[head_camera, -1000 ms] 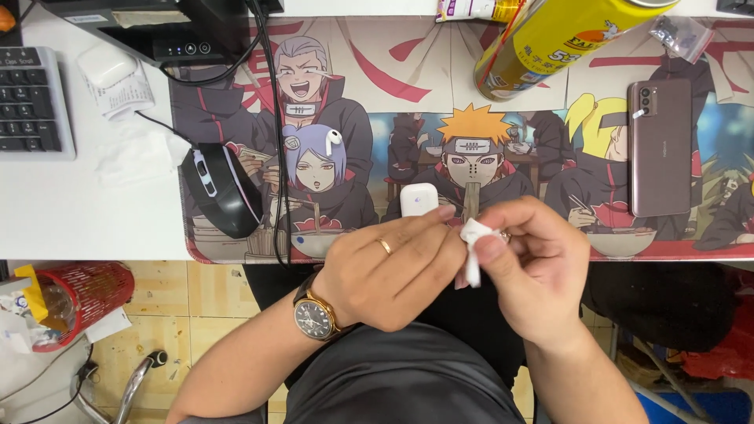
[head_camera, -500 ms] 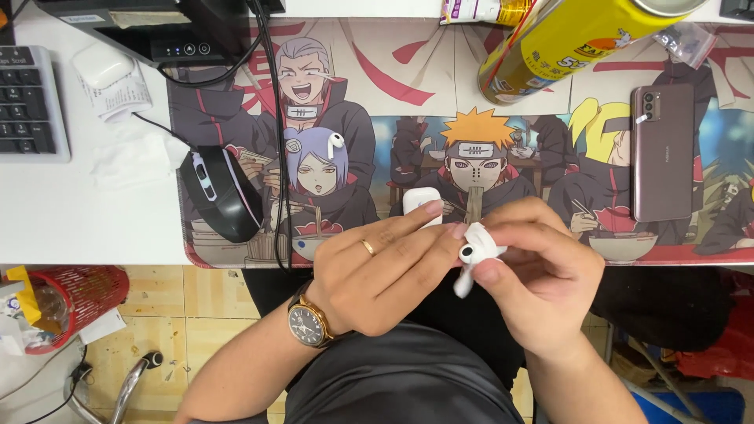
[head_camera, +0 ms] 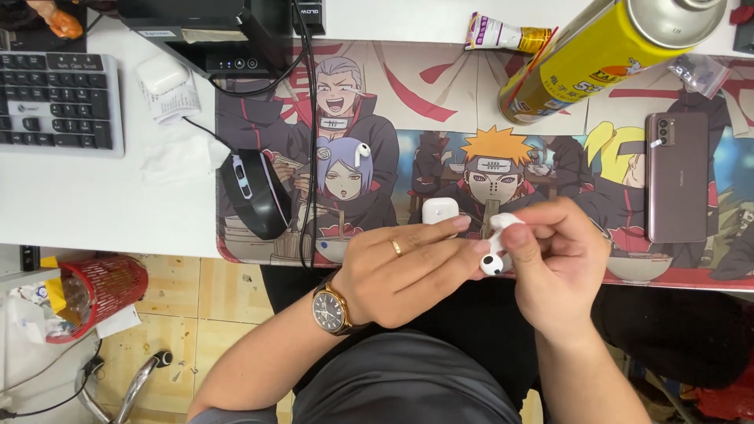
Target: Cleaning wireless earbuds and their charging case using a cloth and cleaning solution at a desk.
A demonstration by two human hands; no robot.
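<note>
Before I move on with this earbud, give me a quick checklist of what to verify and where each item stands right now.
1. Earbud gripped: ok, pinched between fingers of the right hand, with the left hand touching it.
2. Second earbud accounted for: ok, it lies loose on the desk mat, apart from both hands.
3. Charging case within reach: ok, just beyond the left fingertips; open or closed, cannot tell.
4. Spray can clear of the hands: ok, lying far back on the mat.
5. Phone clear: ok, flat to the right.
6. Earbud clean: cannot tell.
</note>
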